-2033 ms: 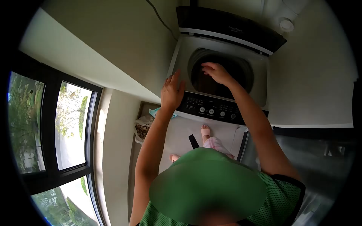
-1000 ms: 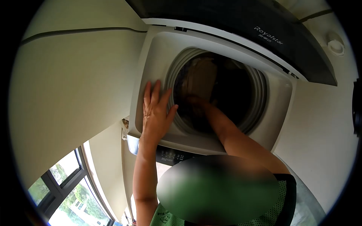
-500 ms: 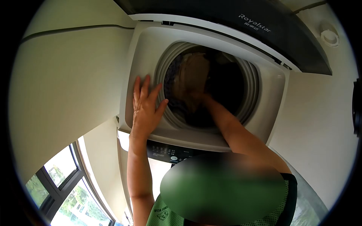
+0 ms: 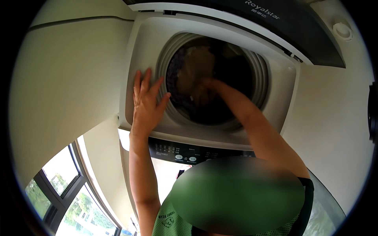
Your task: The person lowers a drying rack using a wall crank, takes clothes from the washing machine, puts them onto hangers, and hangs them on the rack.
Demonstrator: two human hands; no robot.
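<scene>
A top-loading washing machine [image 4: 281, 82] stands before me with its lid [image 4: 275, 27] raised. Fingers spread, my left hand [image 4: 147, 104] rests on the pale rim left of the drum opening. My right hand [image 4: 204, 90] reaches down inside the dark drum, at the clothes there; its fingers are dim and blurred, so their grip is hidden. Beneath and beside that hand lie a tan garment [image 4: 197, 65] and a bluish patterned cloth [image 4: 173, 74]. Dark cloth or shadow fills the right part of the drum.
A control panel [image 4: 185, 153] with buttons runs along the machine's front edge. At lower left is a window [image 4: 75, 188] with a dark frame. A white round fitting [image 4: 342, 31] is on the wall at upper right, and a grey cable [image 4: 78, 20] crosses the left wall.
The view has shifted slightly, so the machine sits higher in the picture. My right forearm has moved a little within the drum. My left hand stays on the rim.
</scene>
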